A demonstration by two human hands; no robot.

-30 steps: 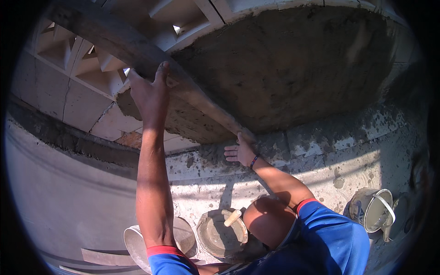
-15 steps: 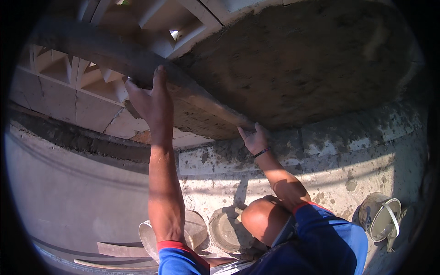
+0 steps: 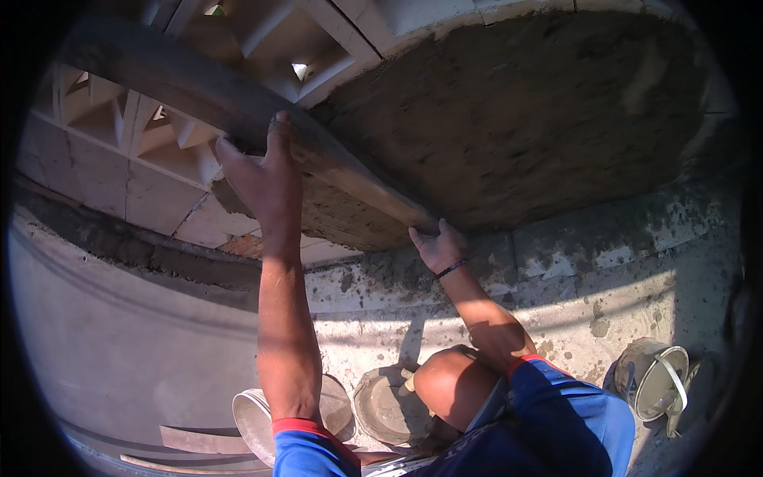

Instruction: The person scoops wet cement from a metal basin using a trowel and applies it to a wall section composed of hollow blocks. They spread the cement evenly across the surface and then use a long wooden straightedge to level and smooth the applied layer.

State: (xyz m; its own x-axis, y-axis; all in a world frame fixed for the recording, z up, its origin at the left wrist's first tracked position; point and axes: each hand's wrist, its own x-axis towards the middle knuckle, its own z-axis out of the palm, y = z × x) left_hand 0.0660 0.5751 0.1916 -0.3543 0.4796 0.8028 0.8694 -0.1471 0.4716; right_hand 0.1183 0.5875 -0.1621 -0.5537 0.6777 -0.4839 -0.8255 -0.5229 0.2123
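A long straight screed bar [image 3: 350, 163], grey with mortar, slants across the wall from the upper left down to the wall's foot. My left hand [image 3: 270, 179] grips its middle, thumb and fingers spread around the lower edge. My right hand [image 3: 441, 246], with a dark bracelet at the wrist, is cupped at the bar's lower end. The bar lies against a patch of wet grey mortar [image 3: 524, 119] that covers the wall to its right. A smaller strip of mortar [image 3: 342, 215] shows below the bar, between my hands.
Pale openwork blocks [image 3: 179, 147] form the wall at the left. Below me stand a white bucket [image 3: 254, 421], a round mortar-crusted tub [image 3: 389, 405] and, at the right, a bucket with a white handle [image 3: 656, 381]. Thin boards [image 3: 203, 440] lie at the lower left. Mortar splashes dot the floor.
The view has shifted slightly, so the wall sits lower in the picture. Against the wall, the bar and both hands have moved up a little. Both hands stay on the bar.
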